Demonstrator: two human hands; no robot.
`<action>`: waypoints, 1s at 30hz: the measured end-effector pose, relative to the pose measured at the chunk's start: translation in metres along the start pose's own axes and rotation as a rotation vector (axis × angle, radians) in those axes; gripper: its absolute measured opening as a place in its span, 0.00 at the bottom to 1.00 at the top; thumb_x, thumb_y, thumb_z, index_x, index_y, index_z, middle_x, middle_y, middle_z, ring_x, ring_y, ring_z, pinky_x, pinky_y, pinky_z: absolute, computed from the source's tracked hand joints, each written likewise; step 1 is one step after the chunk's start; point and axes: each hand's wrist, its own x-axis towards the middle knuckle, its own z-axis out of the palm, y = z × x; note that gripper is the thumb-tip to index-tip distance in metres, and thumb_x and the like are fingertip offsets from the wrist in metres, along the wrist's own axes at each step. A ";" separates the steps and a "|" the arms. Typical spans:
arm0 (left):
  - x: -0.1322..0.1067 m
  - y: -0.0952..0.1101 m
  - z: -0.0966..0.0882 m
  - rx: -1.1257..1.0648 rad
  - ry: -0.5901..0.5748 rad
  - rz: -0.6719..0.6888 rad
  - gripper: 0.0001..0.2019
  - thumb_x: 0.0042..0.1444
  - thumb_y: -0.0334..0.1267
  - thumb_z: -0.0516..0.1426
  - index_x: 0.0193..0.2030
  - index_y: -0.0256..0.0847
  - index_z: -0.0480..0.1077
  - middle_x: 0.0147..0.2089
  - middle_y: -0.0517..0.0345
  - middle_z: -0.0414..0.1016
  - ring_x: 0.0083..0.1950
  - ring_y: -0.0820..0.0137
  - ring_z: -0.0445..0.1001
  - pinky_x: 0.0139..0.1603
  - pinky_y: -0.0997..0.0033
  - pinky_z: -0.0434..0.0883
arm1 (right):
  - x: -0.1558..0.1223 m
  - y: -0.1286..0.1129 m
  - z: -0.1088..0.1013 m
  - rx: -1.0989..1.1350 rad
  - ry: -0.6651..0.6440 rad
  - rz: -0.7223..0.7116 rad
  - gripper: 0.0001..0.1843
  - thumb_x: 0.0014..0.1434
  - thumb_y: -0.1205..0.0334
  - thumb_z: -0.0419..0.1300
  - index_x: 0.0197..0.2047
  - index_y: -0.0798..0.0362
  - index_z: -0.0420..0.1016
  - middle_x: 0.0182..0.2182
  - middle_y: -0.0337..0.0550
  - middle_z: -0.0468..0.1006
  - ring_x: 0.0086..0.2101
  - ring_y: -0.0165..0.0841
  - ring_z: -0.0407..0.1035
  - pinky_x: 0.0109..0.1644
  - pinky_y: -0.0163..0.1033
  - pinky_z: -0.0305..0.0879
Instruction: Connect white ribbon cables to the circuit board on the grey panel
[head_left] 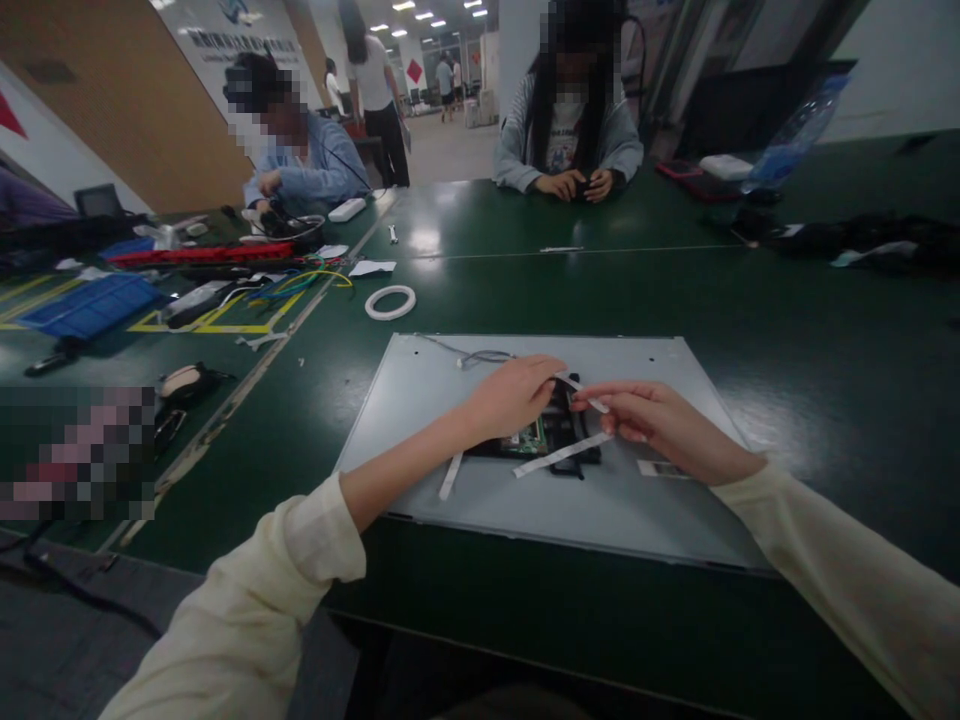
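Note:
A grey metal panel (pixel 420 400) lies flat on the green table in front of me. Near its middle sits a small circuit board (pixel 541 437) with flat white ribbon cables (pixel 562 455) running off it. My left hand (pixel 510 395) rests over the board, its fingers pinched on one end of a short white strip (pixel 589 395). My right hand (pixel 652 420) pinches the other end of the same strip, just right of the board. A thin grey wire (pixel 480 356) curls on the panel behind my left hand.
A white tape ring (pixel 390 301) lies beyond the panel. To the left are coloured wires (pixel 307 283), a blue tray (pixel 90 305) and tools. Two people sit across the table (pixel 787 330), working with their own hands. Dark items lie at the far right.

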 end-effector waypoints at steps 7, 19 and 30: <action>0.000 -0.002 0.005 0.017 -0.048 0.023 0.16 0.61 0.30 0.45 0.51 0.36 0.66 0.50 0.52 0.74 0.52 0.71 0.71 0.53 0.65 0.68 | 0.001 -0.001 -0.002 -0.040 -0.002 0.022 0.19 0.54 0.53 0.54 0.42 0.58 0.75 0.40 0.52 0.75 0.25 0.26 0.64 0.20 0.31 0.56; 0.001 0.005 -0.001 0.157 -0.110 0.007 0.18 0.59 0.29 0.44 0.51 0.38 0.68 0.45 0.51 0.76 0.46 0.69 0.74 0.49 0.62 0.69 | 0.009 0.009 0.004 -0.136 0.029 -0.011 0.12 0.55 0.52 0.53 0.36 0.53 0.63 0.30 0.42 0.74 0.22 0.25 0.66 0.20 0.29 0.57; 0.000 0.007 -0.003 0.154 -0.110 -0.004 0.17 0.58 0.30 0.46 0.52 0.38 0.67 0.46 0.51 0.75 0.48 0.68 0.73 0.49 0.62 0.69 | 0.002 0.005 0.009 -0.792 0.222 -0.236 0.08 0.59 0.61 0.47 0.40 0.51 0.63 0.19 0.35 0.70 0.20 0.30 0.65 0.24 0.33 0.54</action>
